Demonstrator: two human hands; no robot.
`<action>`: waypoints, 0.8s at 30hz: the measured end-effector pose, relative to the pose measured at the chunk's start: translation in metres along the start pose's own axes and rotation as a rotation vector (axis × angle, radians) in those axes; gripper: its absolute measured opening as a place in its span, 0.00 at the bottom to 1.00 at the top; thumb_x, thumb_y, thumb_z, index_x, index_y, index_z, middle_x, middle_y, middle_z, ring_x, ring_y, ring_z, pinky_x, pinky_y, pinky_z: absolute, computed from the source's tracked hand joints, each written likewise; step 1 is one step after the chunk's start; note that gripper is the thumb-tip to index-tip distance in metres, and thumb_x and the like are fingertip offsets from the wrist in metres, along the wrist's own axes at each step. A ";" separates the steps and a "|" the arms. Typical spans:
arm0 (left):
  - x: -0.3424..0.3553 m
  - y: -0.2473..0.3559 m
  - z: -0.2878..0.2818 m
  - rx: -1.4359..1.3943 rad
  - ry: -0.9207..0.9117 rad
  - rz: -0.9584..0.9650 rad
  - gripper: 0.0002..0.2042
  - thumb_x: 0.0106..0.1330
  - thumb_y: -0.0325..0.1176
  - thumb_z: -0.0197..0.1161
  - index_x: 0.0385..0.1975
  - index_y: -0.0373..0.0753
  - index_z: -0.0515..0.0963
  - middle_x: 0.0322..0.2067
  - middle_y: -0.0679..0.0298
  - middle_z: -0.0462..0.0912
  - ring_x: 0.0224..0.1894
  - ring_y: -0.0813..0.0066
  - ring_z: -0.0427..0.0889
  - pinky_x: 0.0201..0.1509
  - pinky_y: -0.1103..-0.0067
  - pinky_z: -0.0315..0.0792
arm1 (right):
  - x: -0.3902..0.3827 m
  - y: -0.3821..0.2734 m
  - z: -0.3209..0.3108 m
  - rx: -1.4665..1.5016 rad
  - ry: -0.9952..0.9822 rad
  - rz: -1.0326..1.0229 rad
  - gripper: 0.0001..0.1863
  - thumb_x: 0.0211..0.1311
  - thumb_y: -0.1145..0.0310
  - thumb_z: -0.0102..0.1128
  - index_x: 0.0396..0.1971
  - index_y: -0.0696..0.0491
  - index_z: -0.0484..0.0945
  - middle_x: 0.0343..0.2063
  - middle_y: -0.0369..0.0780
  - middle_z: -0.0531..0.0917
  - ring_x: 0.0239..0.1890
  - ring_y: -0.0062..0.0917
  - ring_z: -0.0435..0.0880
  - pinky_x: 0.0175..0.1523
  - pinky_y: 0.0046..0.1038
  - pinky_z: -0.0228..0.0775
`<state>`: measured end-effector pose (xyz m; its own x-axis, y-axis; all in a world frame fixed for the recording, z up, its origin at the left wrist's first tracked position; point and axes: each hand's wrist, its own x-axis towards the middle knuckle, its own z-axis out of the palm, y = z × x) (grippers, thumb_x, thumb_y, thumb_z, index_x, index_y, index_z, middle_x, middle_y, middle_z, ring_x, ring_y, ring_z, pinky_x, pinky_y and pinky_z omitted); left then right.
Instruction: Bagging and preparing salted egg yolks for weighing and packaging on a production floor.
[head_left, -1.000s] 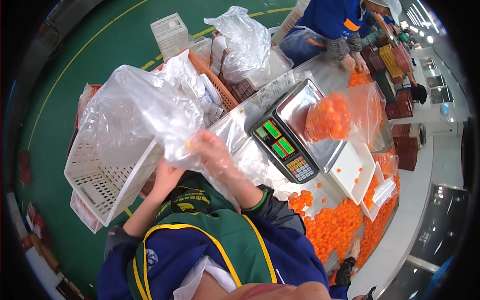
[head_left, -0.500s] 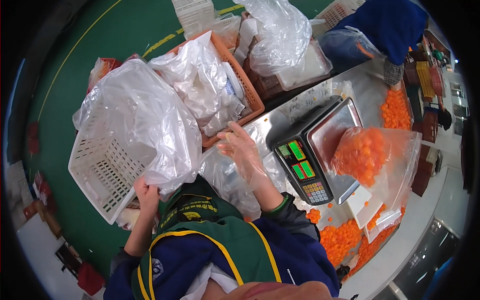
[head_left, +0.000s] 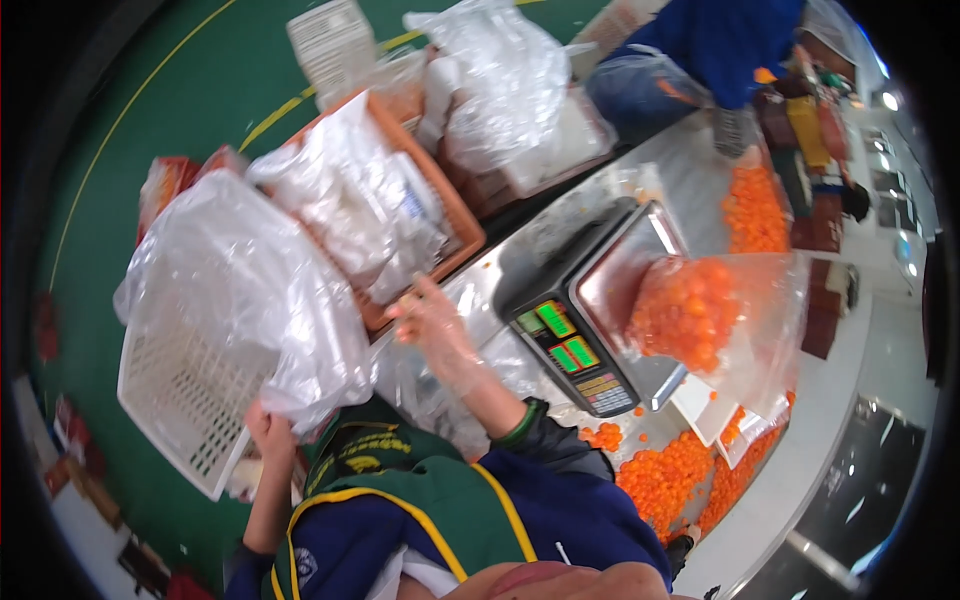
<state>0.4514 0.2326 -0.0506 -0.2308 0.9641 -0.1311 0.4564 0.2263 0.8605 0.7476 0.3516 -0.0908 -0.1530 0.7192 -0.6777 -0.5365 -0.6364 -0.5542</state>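
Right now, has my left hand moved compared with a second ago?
Yes. Judged against the digital scale, your left hand has moved to the left, farther from it.

They wear a green apron (yellow-trimmed), navy top and dark right sleeve.

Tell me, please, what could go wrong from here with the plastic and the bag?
The left hand grips clear plastic sheeting draped over the white basket; a hard pull might tear it. The bag of orange pieces rests on the scale with its mouth seemingly untied, so a knock could spill it. Loose pieces lie on the table and might roll off.
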 end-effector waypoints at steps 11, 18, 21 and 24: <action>0.014 -0.004 0.008 -0.295 -0.008 -0.030 0.07 0.67 0.24 0.54 0.30 0.29 0.78 0.24 0.70 0.75 0.27 0.84 0.69 0.30 0.81 0.62 | -0.010 0.000 0.003 0.099 -0.093 0.075 0.45 0.71 0.67 0.59 0.77 0.60 0.41 0.38 0.39 0.84 0.29 0.16 0.79 0.39 0.22 0.75; 0.019 0.022 0.010 -0.329 -0.119 -0.024 0.06 0.67 0.26 0.55 0.36 0.30 0.78 0.30 0.70 0.78 0.30 0.85 0.71 0.34 0.83 0.66 | -0.011 0.001 0.006 0.127 -0.132 0.066 0.46 0.70 0.67 0.61 0.77 0.59 0.40 0.38 0.40 0.84 0.30 0.17 0.80 0.39 0.22 0.75; 0.020 0.040 0.013 -0.336 -0.122 -0.017 0.06 0.67 0.27 0.57 0.36 0.30 0.77 0.32 0.70 0.76 0.32 0.85 0.71 0.37 0.84 0.68 | -0.012 0.000 0.006 0.140 -0.137 0.061 0.47 0.70 0.67 0.61 0.77 0.59 0.40 0.38 0.41 0.84 0.30 0.18 0.81 0.38 0.22 0.76; 0.021 0.047 0.013 -0.378 -0.148 -0.013 0.04 0.66 0.26 0.58 0.35 0.32 0.75 0.31 0.70 0.75 0.34 0.85 0.71 0.40 0.84 0.68 | -0.013 -0.002 0.007 0.169 -0.166 0.051 0.47 0.70 0.67 0.61 0.77 0.59 0.39 0.38 0.42 0.84 0.30 0.19 0.81 0.39 0.22 0.76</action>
<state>0.4793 0.2652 -0.0192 -0.0957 0.9773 -0.1890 0.1001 0.1983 0.9750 0.7449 0.3452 -0.0775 -0.3099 0.7324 -0.6062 -0.6541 -0.6270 -0.4231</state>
